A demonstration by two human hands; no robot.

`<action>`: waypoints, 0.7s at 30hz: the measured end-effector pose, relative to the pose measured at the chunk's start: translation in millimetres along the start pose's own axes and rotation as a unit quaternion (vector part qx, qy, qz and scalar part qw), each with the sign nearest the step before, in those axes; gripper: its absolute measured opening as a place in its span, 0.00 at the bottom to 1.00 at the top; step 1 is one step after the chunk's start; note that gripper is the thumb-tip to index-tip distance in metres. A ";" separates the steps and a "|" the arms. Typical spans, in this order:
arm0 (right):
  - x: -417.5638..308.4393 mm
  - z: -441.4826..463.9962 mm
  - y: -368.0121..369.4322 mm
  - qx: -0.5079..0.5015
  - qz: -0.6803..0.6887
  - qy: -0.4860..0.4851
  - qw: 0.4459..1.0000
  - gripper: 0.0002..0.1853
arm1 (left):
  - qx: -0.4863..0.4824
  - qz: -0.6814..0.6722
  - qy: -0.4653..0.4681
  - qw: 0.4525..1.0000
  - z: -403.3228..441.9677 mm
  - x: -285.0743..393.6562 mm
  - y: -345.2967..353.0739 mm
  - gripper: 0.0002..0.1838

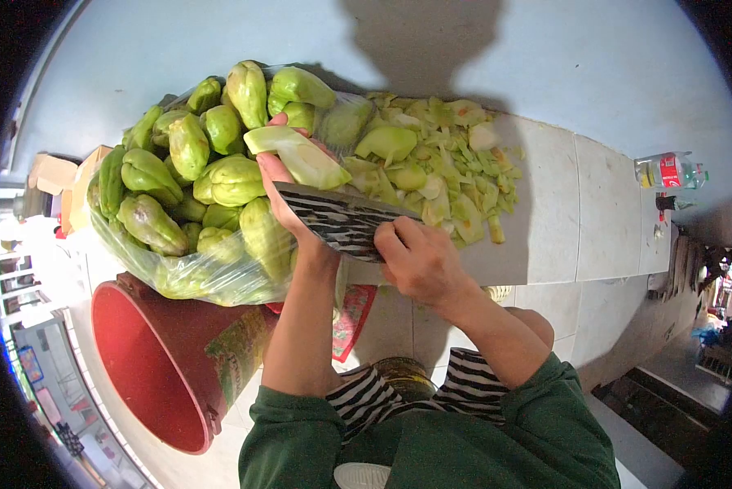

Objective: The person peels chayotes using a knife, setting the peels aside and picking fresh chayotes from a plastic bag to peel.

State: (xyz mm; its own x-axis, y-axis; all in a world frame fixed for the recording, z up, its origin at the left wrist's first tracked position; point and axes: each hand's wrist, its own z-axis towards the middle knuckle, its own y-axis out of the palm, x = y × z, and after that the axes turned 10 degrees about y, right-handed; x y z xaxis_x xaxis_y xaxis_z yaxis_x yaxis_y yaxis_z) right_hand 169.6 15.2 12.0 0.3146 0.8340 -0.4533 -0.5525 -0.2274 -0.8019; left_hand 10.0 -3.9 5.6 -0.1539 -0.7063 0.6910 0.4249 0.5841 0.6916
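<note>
My left hand (283, 181) holds a partly peeled pale green chayote (301, 156), its fingers behind and around it. In my right hand (417, 259) is a wide-bladed knife (337, 222) with a dark, streaked blade. The blade lies just below the chayote, its far end close to my left palm. Left of my hands, a clear plastic bag (219, 273) holds many whole green chayotes (148, 175). Peelings and cut pieces (464, 175) are spread over the tiled ledge (549, 196) to the right of the chayote.
A red bucket (150, 367) lies tilted at the lower left, below the bag. Cardboard boxes (85, 183) stand at the far left. Plastic bottles (668, 171) are on the ledge's right end, near the wall. A patterned red cloth (354, 322) shows below the ledge.
</note>
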 end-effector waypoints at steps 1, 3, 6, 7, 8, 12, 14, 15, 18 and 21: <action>-0.3 0.0 0.4 -0.002 0.000 0.007 1.000 0.08 | 0.000 0.000 0.000 1.000 -1.4 -0.9 -0.2 0.28; -0.5 -1.1 0.7 -0.006 0.000 0.015 1.000 0.08 | -0.016 -0.011 -0.014 1.000 -5.0 -3.0 -0.1 0.28; 0.5 -2.0 0.7 -0.040 0.021 0.032 0.998 0.18 | -0.026 -0.012 -0.028 0.999 -4.8 -0.2 2.1 0.29; 1.1 -1.3 1.6 -0.028 0.017 0.025 0.999 0.13 | -0.026 -0.012 -0.029 0.999 -5.7 -1.3 0.8 0.29; 1.2 -0.8 2.5 -0.015 0.014 0.019 1.000 0.09 | -0.023 0.004 -0.019 1.000 -7.3 -3.6 -1.7 0.31; -1.0 -0.9 4.6 -0.005 -0.004 0.031 0.999 0.08 | -0.041 -0.014 -0.055 0.998 -4.4 -5.8 -6.9 0.32; -0.7 -0.4 3.9 -0.004 0.001 0.033 0.999 0.08 | -0.048 -0.023 -0.053 0.997 -5.6 -6.7 -6.5 0.32; -0.9 -0.5 3.9 -0.004 0.000 0.033 0.999 0.08 | -0.054 -0.033 -0.051 0.997 -6.4 -7.1 -5.9 0.32; -2.5 -1.6 3.8 -0.011 0.007 0.044 0.999 0.09 | -0.039 0.002 -0.020 0.999 -10.3 -5.7 -3.6 0.32; -4.2 -2.1 2.2 -0.016 -0.008 0.048 0.999 0.09 | -0.033 -0.027 -0.030 0.999 -11.4 -6.7 -1.7 0.32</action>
State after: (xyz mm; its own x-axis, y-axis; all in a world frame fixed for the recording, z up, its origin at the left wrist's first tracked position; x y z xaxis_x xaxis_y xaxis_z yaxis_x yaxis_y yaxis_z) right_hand 168.7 10.2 11.4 0.3957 0.7862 -0.4747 -0.5226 -0.2323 -0.8203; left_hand 20.5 -4.7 -2.6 -0.2305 -0.7097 0.6657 0.4726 0.5164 0.7141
